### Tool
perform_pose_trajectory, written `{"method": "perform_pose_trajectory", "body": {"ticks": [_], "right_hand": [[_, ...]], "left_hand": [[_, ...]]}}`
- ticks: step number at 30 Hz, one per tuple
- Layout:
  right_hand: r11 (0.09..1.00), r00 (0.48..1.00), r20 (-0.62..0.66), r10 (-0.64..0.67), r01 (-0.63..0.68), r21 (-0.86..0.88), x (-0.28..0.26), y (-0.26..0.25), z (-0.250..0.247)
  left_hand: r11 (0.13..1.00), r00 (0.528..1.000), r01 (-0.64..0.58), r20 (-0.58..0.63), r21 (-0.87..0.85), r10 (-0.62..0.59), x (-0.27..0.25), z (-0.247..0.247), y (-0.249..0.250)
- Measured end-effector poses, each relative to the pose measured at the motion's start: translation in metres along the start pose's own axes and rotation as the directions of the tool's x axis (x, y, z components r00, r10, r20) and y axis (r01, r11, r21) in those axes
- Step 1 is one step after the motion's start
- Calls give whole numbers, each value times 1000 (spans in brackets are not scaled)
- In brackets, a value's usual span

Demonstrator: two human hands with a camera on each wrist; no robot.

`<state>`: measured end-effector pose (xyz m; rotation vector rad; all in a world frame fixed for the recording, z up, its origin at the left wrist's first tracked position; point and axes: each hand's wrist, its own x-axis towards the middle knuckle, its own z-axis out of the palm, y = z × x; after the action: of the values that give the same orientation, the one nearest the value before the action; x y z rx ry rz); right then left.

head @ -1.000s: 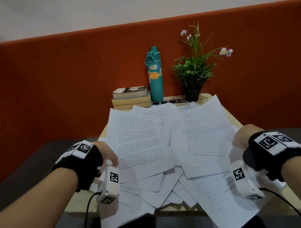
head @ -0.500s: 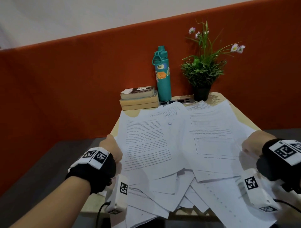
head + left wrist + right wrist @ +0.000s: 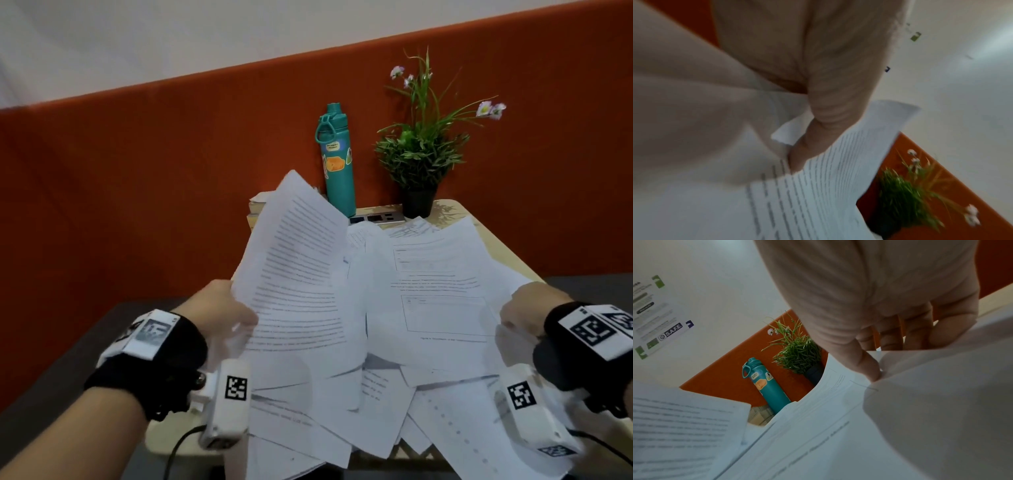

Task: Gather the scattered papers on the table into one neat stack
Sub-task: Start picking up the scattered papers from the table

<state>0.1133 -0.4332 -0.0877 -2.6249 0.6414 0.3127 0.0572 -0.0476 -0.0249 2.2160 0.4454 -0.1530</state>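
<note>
Several white printed papers (image 3: pixel 346 387) lie overlapping across the small beige table (image 3: pixel 503 250). My left hand (image 3: pixel 222 308) pinches the left edge of a text-covered sheet (image 3: pixel 298 260), which stands lifted and tilted above the pile; the left wrist view shows my thumb on that sheet (image 3: pixel 838 186). At the pile's right side, my right hand (image 3: pixel 524 308) grips the edge of a sheet with a printed box (image 3: pixel 442 291). In the right wrist view the thumb (image 3: pixel 865 368) presses on top of that sheet (image 3: pixel 818 434) and the other fingers curl beneath it.
A teal water bottle (image 3: pixel 337 161), a potted plant with small flowers (image 3: pixel 423 161), stacked books (image 3: pixel 255 212) and a power strip (image 3: pixel 376 217) stand along the table's back edge against an orange wall panel. Papers overhang the table's front edge.
My left hand has lifted the text-covered sheet off the pile, tilting it upward. My right hand has stayed at the pile's right edge.
</note>
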Motion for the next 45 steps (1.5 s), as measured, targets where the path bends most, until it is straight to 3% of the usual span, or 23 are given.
{"method": "perform_pose_trajectory", "body": {"ticks": [2, 4, 6, 9, 15, 22, 27, 30, 34, 36, 38, 41, 45], "right_hand": [[1000, 1000, 5, -4, 3, 5, 1, 1, 0], [1000, 1000, 17, -10, 10, 1, 0, 1, 0], [1000, 999, 33, -18, 19, -19, -2, -2, 0], [998, 996, 84, -10, 16, -67, -9, -8, -5], [986, 994, 108, -21, 38, -160, -22, -23, -13], [950, 981, 135, -141, 172, -262, 5, -19, -11], [963, 984, 158, -88, 125, -240, -4, -22, -20], [992, 978, 207, -31, 57, -117, -21, -24, -29], [999, 999, -23, -39, 39, -2, -12, -22, -25], [997, 997, 71, -39, 34, 68, -13, -21, -27], [983, 996, 68, -65, 52, 178, -15, -18, -34], [868, 985, -23, -174, 164, 469, -24, -14, -42], [565, 929, 8, -370, 218, 795, -46, -24, -24]], "left_hand": [[993, 1000, -9, -17, -114, 7, -7, -10, 2], [982, 986, -89, -153, -167, 63, -7, -28, 5], [939, 971, -166, -216, -302, 102, -8, -46, 12], [913, 983, -134, -170, -384, 73, -7, -50, 19], [947, 991, 133, 28, -292, -131, 11, -7, 4], [926, 989, 139, 93, -350, -113, 7, 12, -7], [921, 990, 135, 83, -366, -112, 6, 11, -11], [916, 989, 140, 88, -375, -116, 5, 13, -15], [895, 993, 108, 94, -433, -74, 3, 18, -14], [900, 995, 77, 87, -429, -44, 7, 16, -16], [894, 999, 44, 44, -446, -27, 9, 8, -13], [837, 1000, 6, 28, -547, 11, 6, -5, 0], [768, 995, -61, 22, -637, 97, 4, 5, 29]]}}
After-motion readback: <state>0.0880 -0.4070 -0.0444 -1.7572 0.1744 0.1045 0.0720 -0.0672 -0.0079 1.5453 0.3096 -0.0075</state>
